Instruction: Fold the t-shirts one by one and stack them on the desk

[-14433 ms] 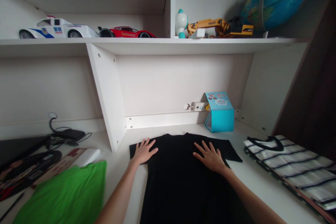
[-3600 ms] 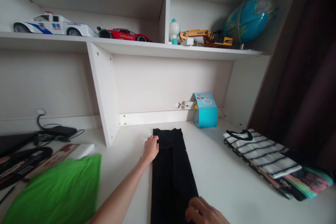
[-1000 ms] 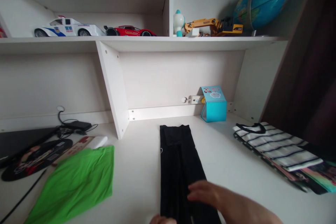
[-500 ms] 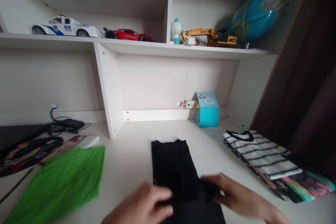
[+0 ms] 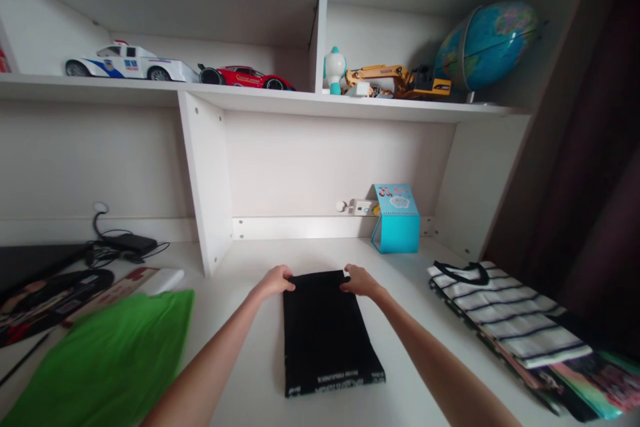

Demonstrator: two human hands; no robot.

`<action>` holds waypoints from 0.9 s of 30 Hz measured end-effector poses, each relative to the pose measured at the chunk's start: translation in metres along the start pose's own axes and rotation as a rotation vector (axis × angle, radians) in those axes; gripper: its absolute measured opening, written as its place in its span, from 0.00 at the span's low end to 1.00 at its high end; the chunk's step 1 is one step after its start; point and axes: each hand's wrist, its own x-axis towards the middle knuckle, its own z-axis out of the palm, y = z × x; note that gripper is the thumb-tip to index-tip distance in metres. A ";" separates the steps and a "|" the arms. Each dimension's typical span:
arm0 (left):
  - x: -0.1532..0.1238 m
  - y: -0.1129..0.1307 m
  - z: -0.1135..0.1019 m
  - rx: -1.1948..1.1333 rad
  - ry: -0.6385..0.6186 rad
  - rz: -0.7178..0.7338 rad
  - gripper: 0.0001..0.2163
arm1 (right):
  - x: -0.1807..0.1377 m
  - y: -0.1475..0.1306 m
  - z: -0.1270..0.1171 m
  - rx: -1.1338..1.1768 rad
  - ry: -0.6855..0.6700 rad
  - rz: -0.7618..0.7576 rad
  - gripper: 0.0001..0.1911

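Observation:
A black folded garment (image 5: pixel 327 333) lies flat on the white desk, a compact block with pale lettering along its near edge. At its far left corner, my left hand (image 5: pixel 277 280) pinches the cloth between thumb and fingers. My right hand (image 5: pixel 362 281) does the same at the far right corner, with a small white spot showing beside the fingers. Both forearms reach forward, one on each side of the garment. Whether it is a shirt or trousers cannot be told from its folded shape.
Left of me lie a green cloth (image 5: pixel 110 353), a black adapter with cables (image 5: pixel 131 242) and a dark round-edged item (image 5: pixel 55 300). To the right is a stack of folded clothes with a striped shirt (image 5: pixel 510 307) on top. A blue desk calendar (image 5: pixel 397 230) stands behind, under the toy shelf (image 5: pixel 270 99).
My hands have moved from the garment's near part to its far corners. The near part has been folded over, so the garment is now shorter and shows lettering at its near edge.

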 end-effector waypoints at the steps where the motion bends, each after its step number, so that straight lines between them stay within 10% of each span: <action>1: 0.000 0.001 0.000 0.013 0.014 -0.004 0.15 | -0.001 0.000 -0.001 -0.004 -0.009 0.001 0.15; 6: -0.002 0.034 -0.007 -0.010 0.003 0.089 0.12 | -0.013 -0.016 -0.030 0.005 0.136 -0.073 0.09; 11: -0.040 0.089 -0.055 -0.233 0.194 0.476 0.12 | -0.078 -0.036 -0.085 0.050 0.467 -0.263 0.10; 17: -0.082 0.079 -0.090 -0.072 -0.046 0.445 0.16 | -0.157 -0.029 -0.102 0.147 0.241 -0.530 0.10; 21: -0.095 0.073 -0.056 0.101 0.032 0.404 0.16 | -0.132 -0.003 -0.080 0.009 0.253 -0.415 0.14; 27: -0.122 0.092 0.034 0.273 -0.279 0.576 0.21 | -0.080 0.026 -0.020 -0.171 0.094 -0.324 0.23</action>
